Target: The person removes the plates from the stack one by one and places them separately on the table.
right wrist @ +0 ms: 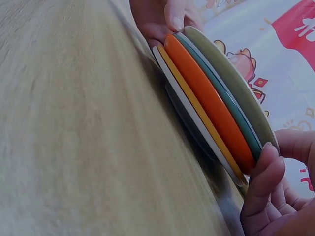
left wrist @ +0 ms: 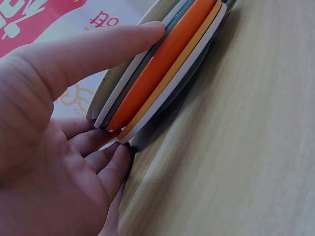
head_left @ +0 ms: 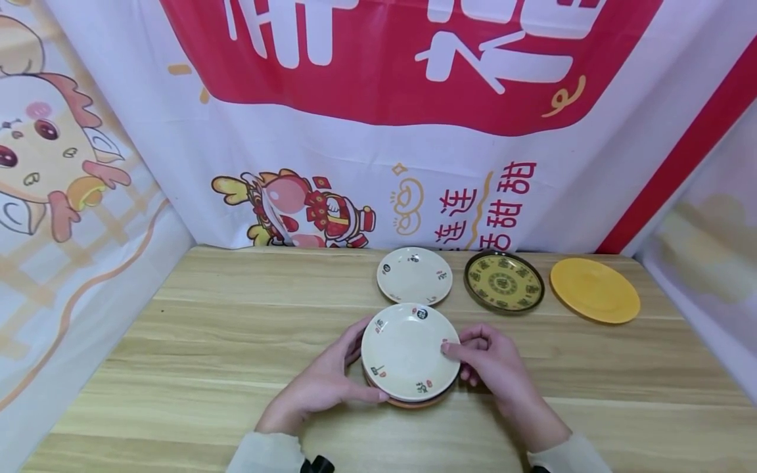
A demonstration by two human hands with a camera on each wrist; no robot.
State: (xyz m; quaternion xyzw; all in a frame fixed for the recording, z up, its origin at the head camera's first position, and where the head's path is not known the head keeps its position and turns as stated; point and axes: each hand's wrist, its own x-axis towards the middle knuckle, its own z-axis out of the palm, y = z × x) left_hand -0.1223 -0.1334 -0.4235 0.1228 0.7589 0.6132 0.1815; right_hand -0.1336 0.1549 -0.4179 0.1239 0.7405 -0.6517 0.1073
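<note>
A stack of plates [left wrist: 156,66] stands on the wooden table in front of me, with orange, yellow, white and green rims showing. On top sits a cream plate [head_left: 408,351] with small black and red motifs. My left hand [head_left: 331,378] holds the stack from the left, thumb along the near rims and fingers around the far left side. From the right, my right hand [head_left: 493,361] pinches the cream plate's edge, its thumb on the upper face. In the right wrist view, that hand's fingers [right wrist: 266,172] lie at the rims just under the cream plate.
Behind the stack lies another cream plate [head_left: 414,276] with similar motifs. To its right are a dark-rimmed patterned plate [head_left: 504,282] and a plain yellow plate [head_left: 594,289]. A printed cloth [head_left: 307,144] hangs along the table's [head_left: 236,315] back edge.
</note>
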